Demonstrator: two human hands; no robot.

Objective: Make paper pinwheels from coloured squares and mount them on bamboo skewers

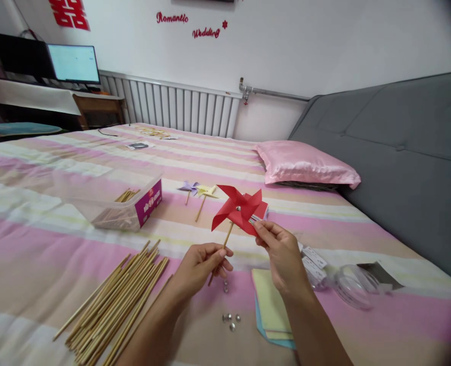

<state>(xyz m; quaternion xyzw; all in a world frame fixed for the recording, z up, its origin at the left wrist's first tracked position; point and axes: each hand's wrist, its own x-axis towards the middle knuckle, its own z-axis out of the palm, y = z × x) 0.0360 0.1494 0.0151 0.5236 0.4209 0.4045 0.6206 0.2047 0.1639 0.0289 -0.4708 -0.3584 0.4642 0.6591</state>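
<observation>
You see a red pinwheel [237, 209], pink-and-cream striped bedsheet [58, 239], glossy pink pillow [305, 163], grey headboard [400, 147], and pale yellow paper sheets [271, 305].

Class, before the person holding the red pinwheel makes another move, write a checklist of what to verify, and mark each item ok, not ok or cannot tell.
1. Left hand grips the wooden stick: ok.
2. Right hand pinches a blade of the red pinwheel: ok.
3. Silver pin at the pinwheel's centre, in place: ok; whether it is tight: cannot tell.
4. Spare metal pins lying on the bedspread within view: ok.
5. Bundle of bamboo sticks lying apart from both hands: ok.
6. Paper sheets lying flat beside the right forearm: ok.
</observation>
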